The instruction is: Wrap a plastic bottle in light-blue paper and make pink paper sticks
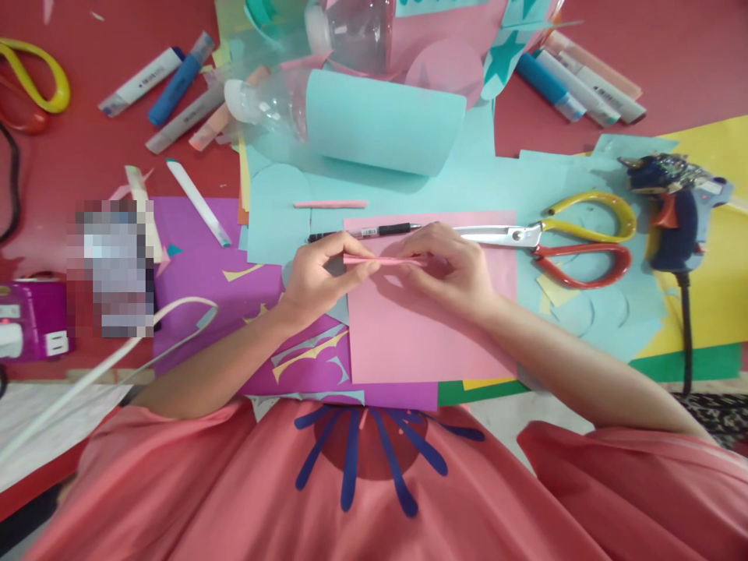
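Both hands pinch a narrow pink paper strip [386, 261], which looks folded or rolled lengthwise. My left hand [321, 273] grips its left part between thumb and fingertips. My right hand [447, 269] has closed on the right part, partly hiding it. Beneath them lies a pink paper sheet [432, 335]. Just beyond the fingers rests a black pen [400, 229], and the blades of the scissors [517, 235] reach close to my right hand. A second thin pink paper roll [330, 205] lies farther back on light blue paper [274, 218].
A plastic bottle wrapped in light blue paper [386, 121] lies at the back. Markers [181, 78] are on the left, with more markers [584, 82] on the right. A glue gun [678, 210] with a cord sits far right. Paper scraps [312, 351] and a white cable [117, 366] are left.
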Available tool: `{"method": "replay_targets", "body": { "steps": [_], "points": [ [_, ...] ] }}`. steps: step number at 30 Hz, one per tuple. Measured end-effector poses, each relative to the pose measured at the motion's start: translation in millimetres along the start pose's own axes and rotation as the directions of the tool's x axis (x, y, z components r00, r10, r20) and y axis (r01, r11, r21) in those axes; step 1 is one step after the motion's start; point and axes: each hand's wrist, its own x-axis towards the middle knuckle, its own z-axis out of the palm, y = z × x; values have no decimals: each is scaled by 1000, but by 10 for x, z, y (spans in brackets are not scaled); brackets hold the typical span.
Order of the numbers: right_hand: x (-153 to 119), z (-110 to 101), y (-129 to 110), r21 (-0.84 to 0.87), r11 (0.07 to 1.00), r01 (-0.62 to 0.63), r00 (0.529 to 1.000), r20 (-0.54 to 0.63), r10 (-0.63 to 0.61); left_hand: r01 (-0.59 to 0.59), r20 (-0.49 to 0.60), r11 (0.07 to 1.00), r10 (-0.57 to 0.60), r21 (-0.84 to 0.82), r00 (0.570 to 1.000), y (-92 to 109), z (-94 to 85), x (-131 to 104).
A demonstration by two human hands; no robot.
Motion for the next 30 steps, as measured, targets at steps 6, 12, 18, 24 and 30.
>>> {"method": "replay_targets", "body": {
  "steps": [6,12,18,24,30],
  "points": [
    [8,-2,0,-12,999,32,999,31,-32,-52,6,999,53,-14,999,3,29,-14],
    [9,-6,-12,-43,999,29,999,42,-27,-77,74,995,72,64,995,45,11,-7],
    [3,3,0,-34,996,77,997,24,-76,-90,108,993,82,81,991,55,-3,-1],
    [-4,5,12,-29,995,100,995,27,-99,-95,105,992,86,88,991,43,-2,4],
    [-1,7,-11,-21,997,74,997,11,-74,-75,66,993,69,95,995,52,2,-5]
  ]
}}
